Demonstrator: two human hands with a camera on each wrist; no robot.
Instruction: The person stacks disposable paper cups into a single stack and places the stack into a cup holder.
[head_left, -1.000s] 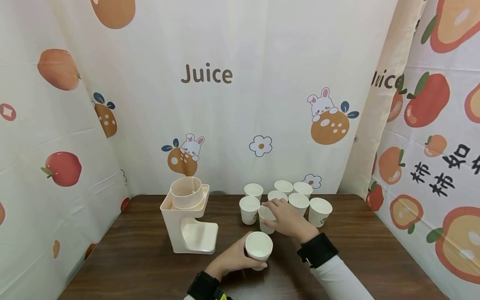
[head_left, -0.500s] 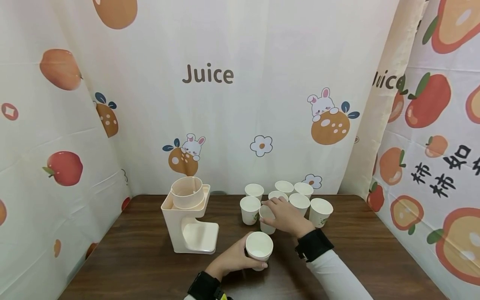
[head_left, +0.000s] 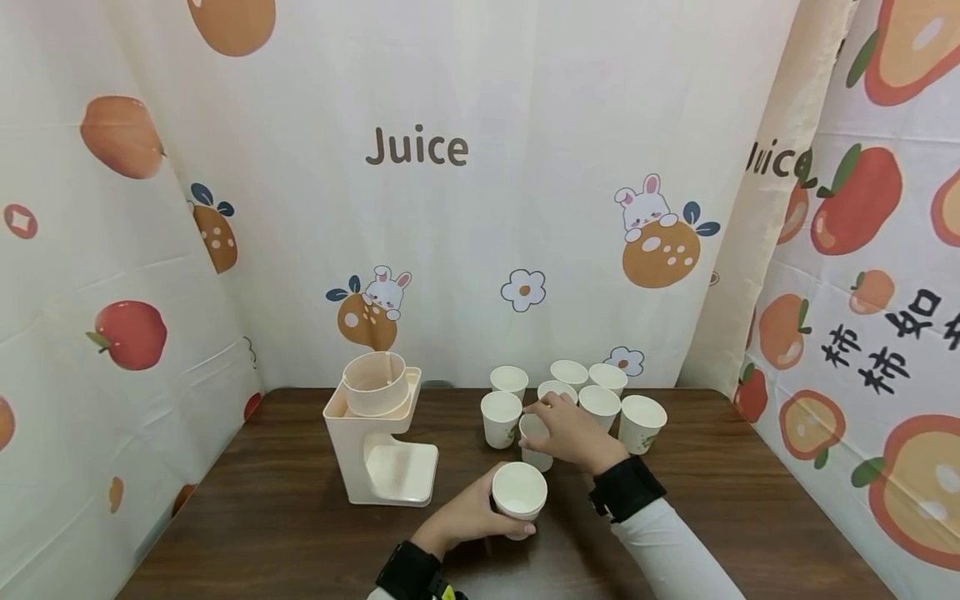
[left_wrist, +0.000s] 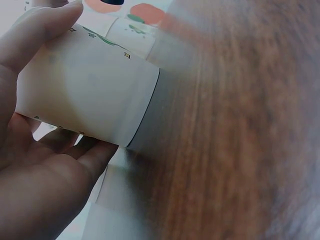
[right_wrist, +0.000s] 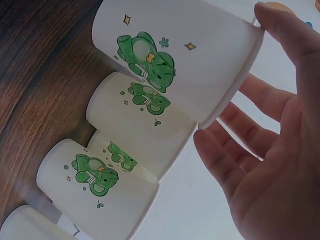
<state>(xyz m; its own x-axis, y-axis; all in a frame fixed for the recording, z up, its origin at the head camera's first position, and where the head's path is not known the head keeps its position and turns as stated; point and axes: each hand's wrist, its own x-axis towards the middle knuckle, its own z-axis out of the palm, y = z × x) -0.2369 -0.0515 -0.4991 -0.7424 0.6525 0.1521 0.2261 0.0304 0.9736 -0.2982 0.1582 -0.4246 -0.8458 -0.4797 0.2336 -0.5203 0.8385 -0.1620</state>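
In the head view my left hand (head_left: pixel 476 508) grips a white paper cup (head_left: pixel 519 487), with a second rim line showing just below its top rim. Fingers and thumb wrap its side, and the cup's base is close over the wooden table in the left wrist view. My right hand (head_left: pixel 573 429) pinches the rim of another paper cup (head_left: pixel 534 458) at the front of a cluster. Its thumb is at that rim in the right wrist view, where the cup (right_wrist: pixel 175 55) shows a green bear print. The other fingers lie along the far side.
Several more upright paper cups (head_left: pixel 499 421) stand close around and behind the right hand, one (head_left: pixel 639 427) at the cluster's right end. A cream juicer-like stand (head_left: pixel 352 458) with a round cup on top is at left. A printed curtain (head_left: pixel 465 233) hangs behind the table (head_left: pixel 262 525).
The cup under my right hand has shifted very slightly toward me. My left hand and its cup stay in place.
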